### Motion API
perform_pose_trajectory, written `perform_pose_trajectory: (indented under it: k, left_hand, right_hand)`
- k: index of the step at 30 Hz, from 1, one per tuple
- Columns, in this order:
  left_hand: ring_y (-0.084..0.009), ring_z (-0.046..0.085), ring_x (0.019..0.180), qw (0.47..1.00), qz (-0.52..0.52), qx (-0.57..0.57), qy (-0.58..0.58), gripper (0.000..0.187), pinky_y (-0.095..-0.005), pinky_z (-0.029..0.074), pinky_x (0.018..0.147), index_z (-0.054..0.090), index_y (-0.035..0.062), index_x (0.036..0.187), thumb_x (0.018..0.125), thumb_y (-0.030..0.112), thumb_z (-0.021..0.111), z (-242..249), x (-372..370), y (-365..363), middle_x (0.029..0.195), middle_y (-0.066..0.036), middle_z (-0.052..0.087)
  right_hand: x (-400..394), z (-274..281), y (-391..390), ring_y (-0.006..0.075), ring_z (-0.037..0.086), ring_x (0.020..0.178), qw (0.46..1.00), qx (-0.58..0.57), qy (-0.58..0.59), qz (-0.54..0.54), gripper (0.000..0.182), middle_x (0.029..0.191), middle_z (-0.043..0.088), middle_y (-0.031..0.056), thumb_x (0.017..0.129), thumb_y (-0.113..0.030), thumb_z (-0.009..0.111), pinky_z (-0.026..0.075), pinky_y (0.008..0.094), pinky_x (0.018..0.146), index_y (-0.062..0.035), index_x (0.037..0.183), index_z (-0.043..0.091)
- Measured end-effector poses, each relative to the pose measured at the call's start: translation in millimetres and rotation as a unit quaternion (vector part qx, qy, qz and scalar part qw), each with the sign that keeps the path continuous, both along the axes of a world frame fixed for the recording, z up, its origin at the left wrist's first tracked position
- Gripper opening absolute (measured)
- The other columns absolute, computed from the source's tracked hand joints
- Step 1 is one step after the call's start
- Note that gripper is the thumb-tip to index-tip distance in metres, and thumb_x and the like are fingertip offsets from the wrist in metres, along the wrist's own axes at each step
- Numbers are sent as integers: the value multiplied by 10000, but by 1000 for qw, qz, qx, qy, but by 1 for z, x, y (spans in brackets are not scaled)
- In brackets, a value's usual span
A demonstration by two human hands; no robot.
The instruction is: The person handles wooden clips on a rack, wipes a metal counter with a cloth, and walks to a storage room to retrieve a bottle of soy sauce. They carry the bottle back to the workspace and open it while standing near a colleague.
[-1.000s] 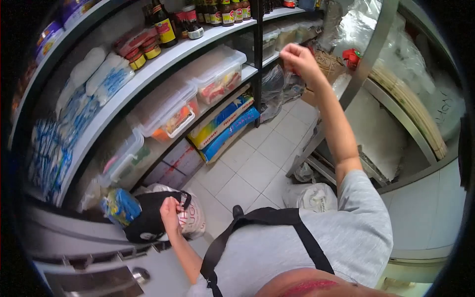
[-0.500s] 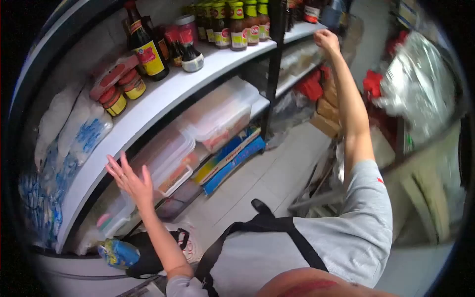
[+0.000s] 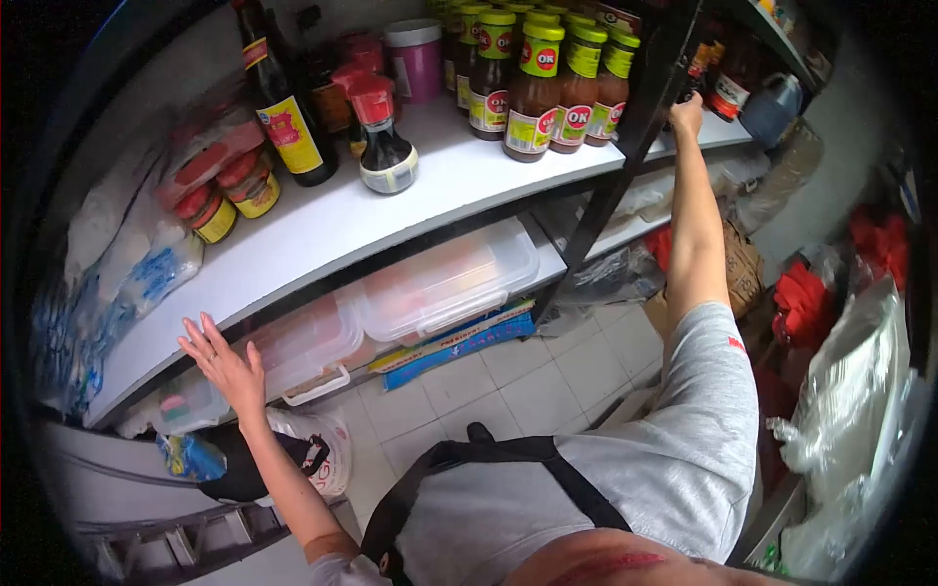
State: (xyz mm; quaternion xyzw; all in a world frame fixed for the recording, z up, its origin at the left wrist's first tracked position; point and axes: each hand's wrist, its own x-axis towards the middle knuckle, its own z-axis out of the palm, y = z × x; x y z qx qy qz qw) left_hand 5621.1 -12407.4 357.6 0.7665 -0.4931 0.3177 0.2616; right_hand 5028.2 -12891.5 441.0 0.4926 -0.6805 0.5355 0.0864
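My left hand point(image 3: 227, 369) is open with fingers spread, just off the front edge of the white shelf point(image 3: 283, 264) at lower left. My right hand point(image 3: 687, 117) stretches past the black post point(image 3: 645, 112) to the right shelf section. Its fingers are closed around the lower part of a dark bottle point(image 3: 699, 63) with an orange label; part of the grip is hidden. Green-capped sauce bottles point(image 3: 535, 103) stand left of the post. A red-topped glass cruet point(image 3: 381, 137) with dark liquid and a tall yellow-labelled bottle point(image 3: 293, 127) stand farther left.
Clear plastic bins point(image 3: 449, 278) lie under the shelf. Two stacked jars point(image 3: 244, 186) and plastic bags point(image 3: 117, 244) occupy its left end. A blue-grey jug point(image 3: 772, 107) stands beyond my right hand. Silvery plastic sheeting point(image 3: 850, 391) is at right, a folded ladder point(image 3: 186, 542) at lower left.
The view has shifted closer to the shelf and rightward. My right hand has gone from beside the shelf's end to the dark bottle behind the post. My left hand stays spread.
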Motion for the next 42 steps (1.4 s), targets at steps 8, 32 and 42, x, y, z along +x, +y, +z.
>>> perform_pose_trajectory:
  k: [8, 32, 42]
  left_hand:
    - [-406, 56, 1254, 1000, -19, -10, -17, 781, -460, 123, 1012, 172, 92, 1322, 659, 25, 579, 0, -3, -2, 1383, -151, 92]
    - [-459, 136, 1213, 999, 3, 26, 24, 820, -474, 184, 1006, 232, 112, 1296, 609, 111, 679, 2, 16, 14, 1342, -184, 176]
    - [-357, 327, 1162, 927, -302, 100, 197, 714, -389, 293, 965, 268, 68, 1287, 682, 169, 633, -22, -10, 110, 1305, -217, 260]
  right_hand:
    - [-5, -1, -17, 358, 495, 987, 997, -53, -27, 48, 774, 1051, 514, 230, 574, -446, 669, 390, 384, 835, -1, 1140, 383]
    - [-8, -7, 157, 252, 559, 802, 949, -285, 94, 94, 619, 922, 572, 180, 537, -347, 791, 448, 380, 745, 59, 933, 544]
    - [231, 29, 368, 243, 503, 923, 643, -245, -353, 634, 655, 1032, 534, 117, 537, -289, 763, 389, 410, 873, -53, 1085, 492]
